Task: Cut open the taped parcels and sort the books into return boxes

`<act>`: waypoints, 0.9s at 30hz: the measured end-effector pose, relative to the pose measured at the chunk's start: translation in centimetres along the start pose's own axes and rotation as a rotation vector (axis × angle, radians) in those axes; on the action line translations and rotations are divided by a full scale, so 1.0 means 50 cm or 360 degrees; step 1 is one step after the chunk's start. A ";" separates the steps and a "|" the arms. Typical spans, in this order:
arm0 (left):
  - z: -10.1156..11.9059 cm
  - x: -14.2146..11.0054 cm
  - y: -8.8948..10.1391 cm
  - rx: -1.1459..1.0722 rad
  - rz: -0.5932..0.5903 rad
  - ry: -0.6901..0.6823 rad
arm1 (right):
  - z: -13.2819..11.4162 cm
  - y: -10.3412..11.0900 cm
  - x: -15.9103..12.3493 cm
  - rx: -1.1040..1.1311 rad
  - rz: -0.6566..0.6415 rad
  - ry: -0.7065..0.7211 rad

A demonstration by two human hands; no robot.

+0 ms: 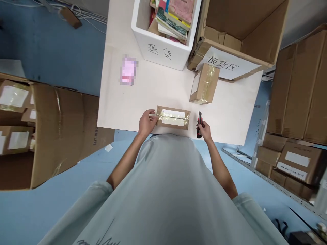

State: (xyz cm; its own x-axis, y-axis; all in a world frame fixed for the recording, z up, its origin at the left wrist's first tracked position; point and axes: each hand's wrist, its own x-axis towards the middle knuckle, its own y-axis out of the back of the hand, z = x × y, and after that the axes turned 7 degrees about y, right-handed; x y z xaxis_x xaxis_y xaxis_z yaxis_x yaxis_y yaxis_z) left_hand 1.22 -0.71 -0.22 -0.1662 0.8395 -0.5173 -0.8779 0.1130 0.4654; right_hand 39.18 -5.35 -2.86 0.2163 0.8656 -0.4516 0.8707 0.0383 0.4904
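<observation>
A flat brown parcel (173,117) with a white label and clear tape lies at the near edge of the pale table (153,88). My left hand (146,121) grips its left end, fingers curled on the cardboard. My right hand (203,129) is closed around a red and black utility knife (199,123), a little to the right of the parcel, blade end pointing away from me. A second taped brown parcel (204,83) stands further back on the table.
A white bin (163,51) of books stands at the back of the table. Beside it is an open cardboard box (240,37) with a paper sign. A pink blurred item (128,70) lies at the left. Large cartons stand on the floor at the left (51,132) and shelves of boxes at the right (296,112).
</observation>
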 end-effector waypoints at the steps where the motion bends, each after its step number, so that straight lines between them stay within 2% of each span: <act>1: -0.001 0.005 0.002 0.0003 -0.0031 -0.0049 | -0.018 0.000 -0.004 0.0008 0.0013 0.0025; 5: -0.007 0.024 0.014 0.0058 -0.0238 -0.0226 | -0.099 0.000 -0.028 -0.0066 0.0028 0.0219; 9: -0.017 0.047 0.026 0.0066 -0.0429 -0.0270 | -0.196 -0.018 -0.057 -0.0385 -0.0141 0.0408; 13: -0.032 0.069 0.028 0.0050 -0.0535 -0.0319 | -0.300 -0.075 -0.079 -0.1006 -0.0472 0.0748; 17: -0.046 0.078 0.025 0.0027 -0.0577 -0.0378 | -0.384 -0.153 -0.088 -0.1622 -0.0825 0.0766; 21: -0.053 0.078 0.021 -0.0015 -0.0574 -0.0406 | -0.427 -0.201 -0.084 -0.1968 -0.0969 0.0736; 27: -0.053 0.077 0.016 0.0001 -0.0576 -0.0403 | -0.446 -0.203 -0.080 -0.2144 -0.1055 0.0755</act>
State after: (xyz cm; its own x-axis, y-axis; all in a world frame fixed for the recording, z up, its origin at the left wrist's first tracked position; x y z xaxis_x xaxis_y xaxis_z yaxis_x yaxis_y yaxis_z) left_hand -1.33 1.23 -3.74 0.2674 0.8495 -0.4548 -0.8588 0.4241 0.2873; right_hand 19.62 1.96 10.60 -0.4070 0.5765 -0.7085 -0.3231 0.6347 0.7020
